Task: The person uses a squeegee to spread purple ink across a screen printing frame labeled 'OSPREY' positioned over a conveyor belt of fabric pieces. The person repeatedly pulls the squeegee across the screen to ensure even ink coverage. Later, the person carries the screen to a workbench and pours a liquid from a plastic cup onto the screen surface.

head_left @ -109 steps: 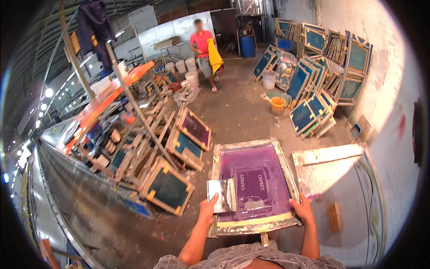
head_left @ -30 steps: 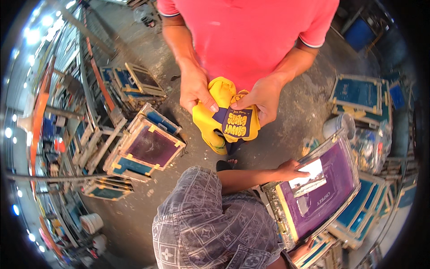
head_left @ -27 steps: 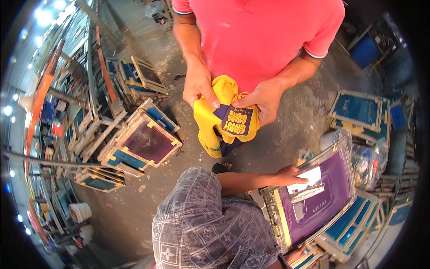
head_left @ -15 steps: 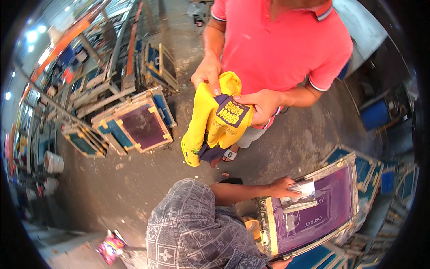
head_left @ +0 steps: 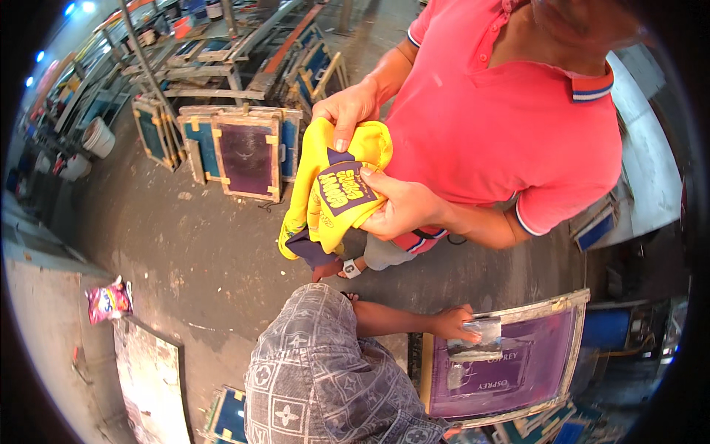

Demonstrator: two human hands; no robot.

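Note:
My left forearm comes out of a loose grey patterned sleeve (head_left: 310, 355) and reaches right. My left hand (head_left: 451, 324) grips a flat, shiny silvery piece (head_left: 477, 337), whose kind I cannot make out. That piece lies over the purple mesh of a screen-printing frame (head_left: 558, 348). At the lower edge only a little of my right hand (head_left: 452, 431) shows, its fingers curled at the frame's near left corner. Across from me a co-worker holds a yellow garment (head_left: 305, 177) with a dark printed label between both hands.
The co-worker in a pink-red polo shirt (head_left: 510, 133) stands close in front. Several wood-edged screens (head_left: 248, 159) lean on a rack at the far left. A white bucket (head_left: 98, 138) stands beyond them, and a colourful packet (head_left: 111, 300) lies at left. More screens sit near the lower edge.
The view has swung left: packet and leaning screens appear higher, the co-worker farther right. The yellow garment has shifted left and its label has turned. My left hand keeps its hold.

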